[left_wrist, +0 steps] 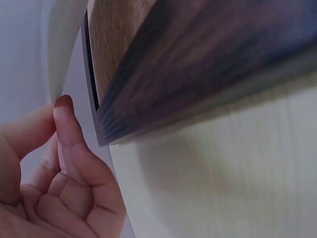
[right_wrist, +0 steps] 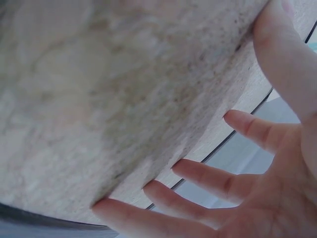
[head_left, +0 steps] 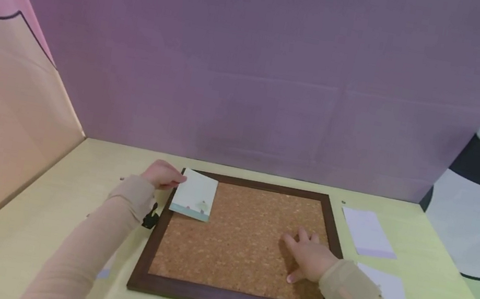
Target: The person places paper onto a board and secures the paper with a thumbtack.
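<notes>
A dark-framed cork board [head_left: 243, 245] lies on the table. Over its far left corner is a small sheet of note paper [head_left: 194, 192], pale with a blue-green band and a little printed picture along its near edge. My left hand [head_left: 164, 175] pinches the paper's left edge between thumb and forefinger; the left wrist view shows the sheet [left_wrist: 62, 49] curving up from the fingertips, the other fingers curled in. My right hand [head_left: 310, 256] rests on the right part of the cork with fingers spread, and in the right wrist view its fingertips touch the cork surface [right_wrist: 124, 99].
To the right of the board lie a pale lilac-edged sheet [head_left: 369, 233] and another white sheet [head_left: 388, 288], partly behind the right sleeve. Another paper [head_left: 106, 267] shows beside the left sleeve. Small dark dots mark the table. A purple wall [head_left: 254, 67] stands behind.
</notes>
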